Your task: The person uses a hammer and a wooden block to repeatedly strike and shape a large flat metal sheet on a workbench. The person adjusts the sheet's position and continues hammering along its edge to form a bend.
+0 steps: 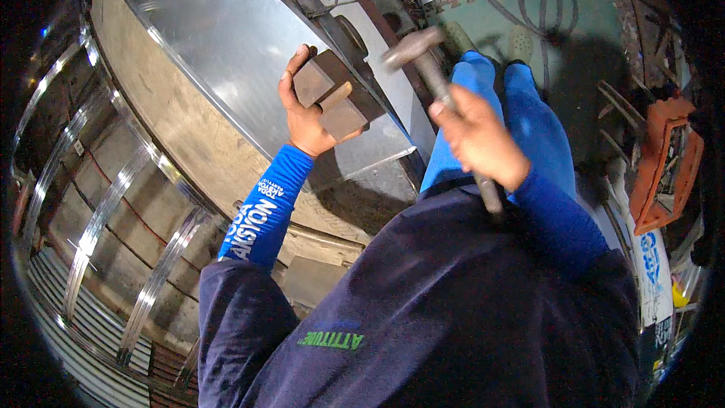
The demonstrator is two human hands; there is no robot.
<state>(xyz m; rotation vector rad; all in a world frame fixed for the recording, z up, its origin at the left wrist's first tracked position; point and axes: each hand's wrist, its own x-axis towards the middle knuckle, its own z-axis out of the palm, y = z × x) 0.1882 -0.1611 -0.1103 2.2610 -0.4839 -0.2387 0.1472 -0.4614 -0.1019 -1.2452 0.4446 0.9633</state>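
My left hand (308, 127) is closed around a brown, squared block (316, 85) with a notch-like gap. One finger shows in that gap. The block rests on or just above the edge of a shiny metal sheet (204, 23); I cannot tell which. In my right hand (483, 140) is a hammer (432, 74), gripped by its handle. The hammer's head is slightly blurred and stands raised to the right of the block, apart from it.
A wooden bench top (151, 68) lies under the sheet. Beyond the block runs a dark metal rail (351, 34) with round parts. Curved metal strips (98, 227) stand at the left. An orange frame (664, 166) is at the right, and a cable (521, 19) lies on the green floor.
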